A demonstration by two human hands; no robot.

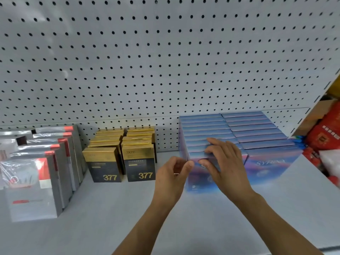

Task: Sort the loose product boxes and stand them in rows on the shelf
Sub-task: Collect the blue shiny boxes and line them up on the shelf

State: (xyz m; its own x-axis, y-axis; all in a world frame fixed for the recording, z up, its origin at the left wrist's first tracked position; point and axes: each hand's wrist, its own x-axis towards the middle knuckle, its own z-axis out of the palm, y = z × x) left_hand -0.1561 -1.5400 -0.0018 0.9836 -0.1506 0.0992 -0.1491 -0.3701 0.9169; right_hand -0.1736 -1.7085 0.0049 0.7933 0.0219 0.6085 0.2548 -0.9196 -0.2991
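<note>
Two rows of blue-purple boxes [265, 142] stand upright on the grey shelf [114, 208] at the right. My right hand [224, 162] lies over the top front edge of the frontmost box [198, 179] of the left blue row, fingers spread across the box tops. My left hand [173, 173] is at that box's left edge, thumb against its corner and fingers curled. Two rows of black-and-gold boxes [139, 162] marked 377 stand in the middle. Grey boxes with red corners [36, 181] stand in rows at the left.
A white pegboard [165, 61] backs the shelf. Past the shelf's right end lie red packets [327, 133] and a cardboard carton [312, 116]. Bare shelf surface stretches in front of all rows, out to the front edge.
</note>
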